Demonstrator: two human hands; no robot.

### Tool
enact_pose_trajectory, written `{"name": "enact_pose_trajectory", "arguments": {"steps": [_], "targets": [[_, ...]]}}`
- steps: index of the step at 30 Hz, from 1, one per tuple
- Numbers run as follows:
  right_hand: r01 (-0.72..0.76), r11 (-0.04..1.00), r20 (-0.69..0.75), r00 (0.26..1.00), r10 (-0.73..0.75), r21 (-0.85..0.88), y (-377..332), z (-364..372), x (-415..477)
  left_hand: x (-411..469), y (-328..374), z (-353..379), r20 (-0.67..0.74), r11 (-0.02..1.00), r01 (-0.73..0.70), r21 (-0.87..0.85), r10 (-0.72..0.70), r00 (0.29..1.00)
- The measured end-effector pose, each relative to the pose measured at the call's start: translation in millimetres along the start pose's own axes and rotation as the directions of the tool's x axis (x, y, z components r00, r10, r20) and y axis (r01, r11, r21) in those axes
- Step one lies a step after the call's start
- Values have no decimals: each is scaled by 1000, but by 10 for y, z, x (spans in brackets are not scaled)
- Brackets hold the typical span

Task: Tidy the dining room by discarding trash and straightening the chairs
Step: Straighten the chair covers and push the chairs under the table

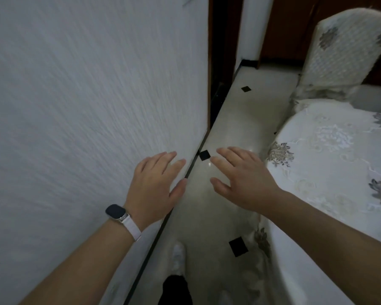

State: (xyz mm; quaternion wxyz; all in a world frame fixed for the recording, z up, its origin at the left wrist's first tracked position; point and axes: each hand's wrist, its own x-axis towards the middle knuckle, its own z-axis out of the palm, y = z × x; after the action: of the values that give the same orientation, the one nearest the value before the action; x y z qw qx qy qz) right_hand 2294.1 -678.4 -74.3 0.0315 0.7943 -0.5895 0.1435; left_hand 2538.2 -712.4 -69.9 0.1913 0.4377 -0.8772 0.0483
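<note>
Reaching forward palm-down, the left hand (155,186) and right hand (242,179) are both spreading open and gripping nothing. Between the wall (86,95) at left and the covered table (330,164) at right, 1 narrow floor (240,119) strip is running toward the far chair (343,53).

Both arms fwd, left hand (156,186) & right hand (240,179) palms down, fingers spread, empty
</note>
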Motion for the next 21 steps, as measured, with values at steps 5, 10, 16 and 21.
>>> {"name": "enact_pose_trajectory", "arguments": {"steps": [5,10,16,21], "targets": [[-121,991,33,992,123,-59,186,147,677,723,-567,400,-22,992,-66,-106,65,998],[-219,968,-28,976,217,-122,371,151,1363,1507,-967,660,-54,965,-144,-219,136,989],[-369,917,-73,929,362,-153,776,136,1738,2387,-1125,995,-75,922,-240,-304,228,971],[-433,887,-92,901,423,-158,1430,285,1955,3109,-1104,1397,-39,891,-313,-329,318,947]]}}
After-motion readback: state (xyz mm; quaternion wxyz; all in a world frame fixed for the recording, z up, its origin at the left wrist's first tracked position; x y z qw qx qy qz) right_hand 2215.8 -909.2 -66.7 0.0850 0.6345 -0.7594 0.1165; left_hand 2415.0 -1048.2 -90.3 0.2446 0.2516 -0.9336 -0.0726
